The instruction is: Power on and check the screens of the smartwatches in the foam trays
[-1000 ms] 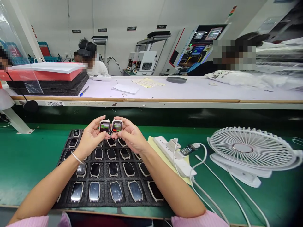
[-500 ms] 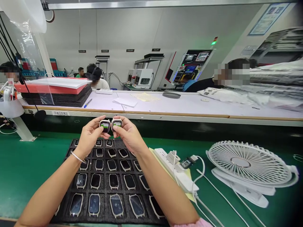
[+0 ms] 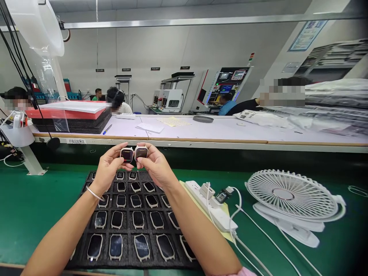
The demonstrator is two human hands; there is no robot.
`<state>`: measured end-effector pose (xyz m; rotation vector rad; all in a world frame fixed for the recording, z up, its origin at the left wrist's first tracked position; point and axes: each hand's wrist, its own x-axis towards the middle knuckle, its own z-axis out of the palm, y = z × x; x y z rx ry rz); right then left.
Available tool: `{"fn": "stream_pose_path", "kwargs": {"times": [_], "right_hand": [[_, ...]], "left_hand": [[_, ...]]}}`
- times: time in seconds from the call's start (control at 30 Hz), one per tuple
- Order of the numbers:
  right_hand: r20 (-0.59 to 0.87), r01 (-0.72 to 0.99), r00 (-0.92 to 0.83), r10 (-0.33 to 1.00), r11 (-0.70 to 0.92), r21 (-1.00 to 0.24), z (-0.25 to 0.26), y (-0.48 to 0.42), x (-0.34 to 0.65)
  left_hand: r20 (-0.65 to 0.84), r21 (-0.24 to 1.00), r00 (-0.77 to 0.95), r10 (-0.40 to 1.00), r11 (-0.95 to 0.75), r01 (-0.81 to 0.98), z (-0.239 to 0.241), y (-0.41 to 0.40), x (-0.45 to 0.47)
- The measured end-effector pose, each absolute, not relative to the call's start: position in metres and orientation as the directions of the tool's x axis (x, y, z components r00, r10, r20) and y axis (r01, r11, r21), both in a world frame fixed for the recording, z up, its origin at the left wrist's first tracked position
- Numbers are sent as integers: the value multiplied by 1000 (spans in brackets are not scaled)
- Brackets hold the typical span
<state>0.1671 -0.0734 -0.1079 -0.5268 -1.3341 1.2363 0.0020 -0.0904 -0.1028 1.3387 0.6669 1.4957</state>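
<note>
My left hand (image 3: 110, 163) is closed on a smartwatch (image 3: 127, 154) without a strap, its thumb at the lower edge of the screen. Right beside it, my right hand (image 3: 152, 161) grips a second smartwatch (image 3: 141, 152), thumb on its lower left corner. Both watches are held up side by side, screens facing me, over the far end of a black foam tray (image 3: 126, 229). Several strapless watch bodies, such as this watch (image 3: 142, 247), lie screen up in the tray's compartments. My forearms hide parts of the tray's sides.
Right of the tray lies a white power strip (image 3: 211, 207) with plugs and cables. Beyond it stands a white fan (image 3: 290, 197). Across the back runs a raised white bench (image 3: 172, 130) holding stacked foam trays (image 3: 71, 120) and plastic bags (image 3: 264, 117). Other people sit behind it.
The two watch screens showed white and green content; now they look mostly dark with a small reddish patch. The camera view has tilted up slightly. Both hands keep their hold.
</note>
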Motion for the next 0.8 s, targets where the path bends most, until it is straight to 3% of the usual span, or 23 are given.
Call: {"fn": "stream_pose_path", "kwargs": {"times": [0.5,0.8], "right_hand": [[410,-353,-223,885,318,-880,-104,-81,174],[421,-293,-233,876,350,-890,-98,-76,170]], "left_hand": [[383,883,80,920,-339,-324,-99,-100,8],[405,869,-18,914,-391,-303,-99,-99,-8]]}}
